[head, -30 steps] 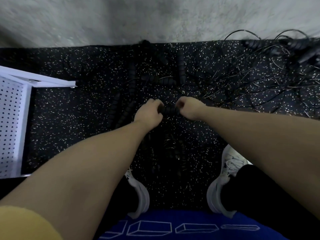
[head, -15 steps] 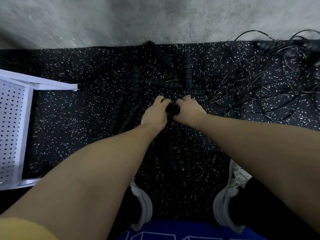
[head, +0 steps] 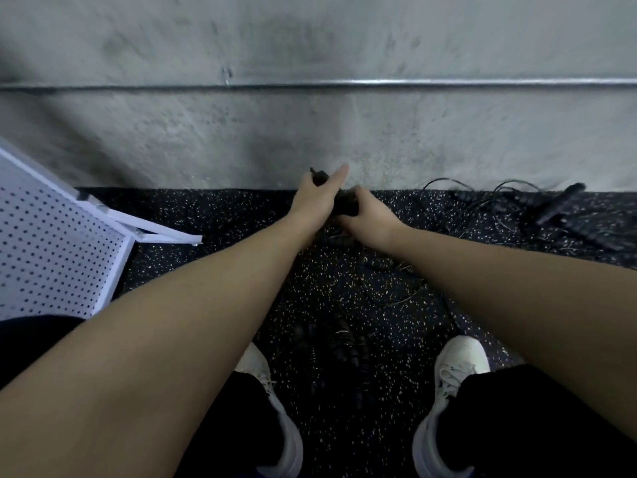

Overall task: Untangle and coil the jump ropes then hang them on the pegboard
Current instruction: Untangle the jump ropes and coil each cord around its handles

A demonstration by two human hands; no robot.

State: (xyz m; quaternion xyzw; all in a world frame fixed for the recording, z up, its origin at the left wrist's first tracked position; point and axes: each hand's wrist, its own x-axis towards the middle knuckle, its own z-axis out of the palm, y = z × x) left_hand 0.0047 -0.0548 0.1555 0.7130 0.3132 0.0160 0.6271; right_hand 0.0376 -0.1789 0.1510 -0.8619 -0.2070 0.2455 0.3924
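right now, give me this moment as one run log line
left hand: holds black handle | right hand: grips same handle | tangled ropes: on floor, right | pegboard: left, nothing hung

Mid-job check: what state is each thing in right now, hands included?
Left hand: grips a black handle, one finger straight.
Right hand: grips the black handle bundle.
Tangled ropes: loose on the floor, uncoiled.
Pegboard: tilted at left, nothing hung that shows.
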